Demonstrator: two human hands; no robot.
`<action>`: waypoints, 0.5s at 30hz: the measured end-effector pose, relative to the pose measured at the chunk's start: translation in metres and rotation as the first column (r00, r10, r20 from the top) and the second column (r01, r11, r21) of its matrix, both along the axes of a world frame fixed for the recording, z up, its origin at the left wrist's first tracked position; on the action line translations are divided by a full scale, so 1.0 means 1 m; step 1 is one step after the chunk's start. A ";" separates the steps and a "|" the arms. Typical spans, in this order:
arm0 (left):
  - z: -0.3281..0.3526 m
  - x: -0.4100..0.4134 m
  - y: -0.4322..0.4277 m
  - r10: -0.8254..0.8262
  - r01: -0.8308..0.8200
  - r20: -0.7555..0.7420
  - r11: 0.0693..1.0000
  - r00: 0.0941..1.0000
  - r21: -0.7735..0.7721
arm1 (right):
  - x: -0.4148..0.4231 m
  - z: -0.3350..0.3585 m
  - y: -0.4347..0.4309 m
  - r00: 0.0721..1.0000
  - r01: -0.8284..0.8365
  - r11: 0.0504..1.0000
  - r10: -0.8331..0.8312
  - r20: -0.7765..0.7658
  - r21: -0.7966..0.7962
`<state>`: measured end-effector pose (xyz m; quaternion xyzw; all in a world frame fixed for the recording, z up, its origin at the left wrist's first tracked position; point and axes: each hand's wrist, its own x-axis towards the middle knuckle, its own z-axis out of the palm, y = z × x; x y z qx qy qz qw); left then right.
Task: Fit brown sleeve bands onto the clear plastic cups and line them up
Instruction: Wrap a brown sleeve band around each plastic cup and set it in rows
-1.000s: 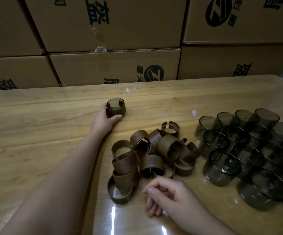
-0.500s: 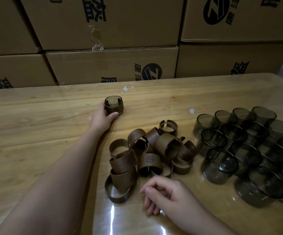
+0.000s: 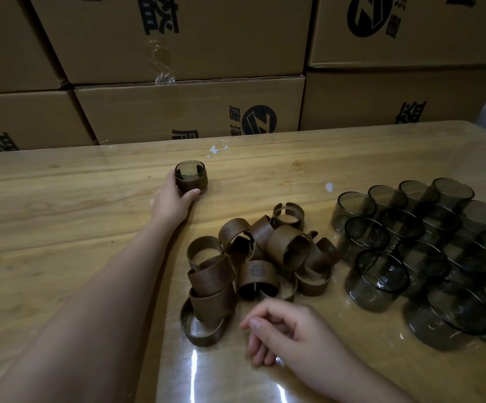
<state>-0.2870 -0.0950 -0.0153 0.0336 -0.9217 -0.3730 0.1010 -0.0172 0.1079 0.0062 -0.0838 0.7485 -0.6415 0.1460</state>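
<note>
Little is moved since the earlier frames: the banded cup is still gripped by the left hand, far on the table. The right hand is rested near, loosely curled, empty. If released carelessly, the cup could be slid or tipped on the glossy top. Bands are heaped centrally, bare cups clustered right; boxes are stacked behind.

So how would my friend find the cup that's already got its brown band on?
Start at the wall of cardboard boxes behind the wooden table. Near them, the left hand holds one cup. Only it wears a brown band, standing apart from the bare cups.
</note>
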 end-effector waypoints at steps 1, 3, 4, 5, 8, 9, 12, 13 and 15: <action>0.000 0.000 0.000 0.004 -0.004 -0.002 1.000 1.000 -0.012 | 0.000 0.000 0.000 1.000 0.000 1.000 0.000 -0.001 0.004; -0.001 -0.001 -0.001 0.007 -0.006 0.002 0.999 1.000 -0.042 | 0.000 0.000 0.000 1.000 0.002 1.000 -0.002 -0.004 0.005; -0.001 -0.002 -0.001 0.006 -0.006 0.008 0.999 1.000 -0.054 | 0.000 0.000 0.000 1.000 0.003 1.000 -0.003 -0.004 0.004; -0.001 -0.002 -0.001 0.006 -0.005 0.015 0.998 1.000 -0.065 | 0.000 0.000 0.000 1.000 0.002 1.000 -0.002 -0.003 0.002; -0.001 -0.003 -0.001 0.010 -0.006 0.037 0.996 0.999 -0.094 | 0.000 0.000 0.000 1.000 -0.001 1.000 0.001 -0.002 -0.008; -0.001 -0.003 -0.001 0.014 -0.010 0.043 0.995 0.999 -0.098 | 0.000 -0.001 0.000 1.000 -0.002 1.000 0.002 -0.002 -0.010; 0.000 -0.002 0.001 0.020 -0.015 0.049 0.995 0.999 -0.103 | 0.000 -0.001 -0.001 1.000 0.001 1.000 -0.001 -0.001 -0.018; 0.000 -0.002 0.001 0.019 -0.014 0.047 0.994 0.999 -0.104 | 0.000 -0.002 -0.001 1.000 0.002 1.000 -0.002 -0.003 -0.021; 0.000 -0.004 0.000 0.010 -0.004 0.058 0.994 0.998 -0.107 | 0.000 -0.002 -0.001 1.000 0.002 1.000 -0.002 -0.004 -0.025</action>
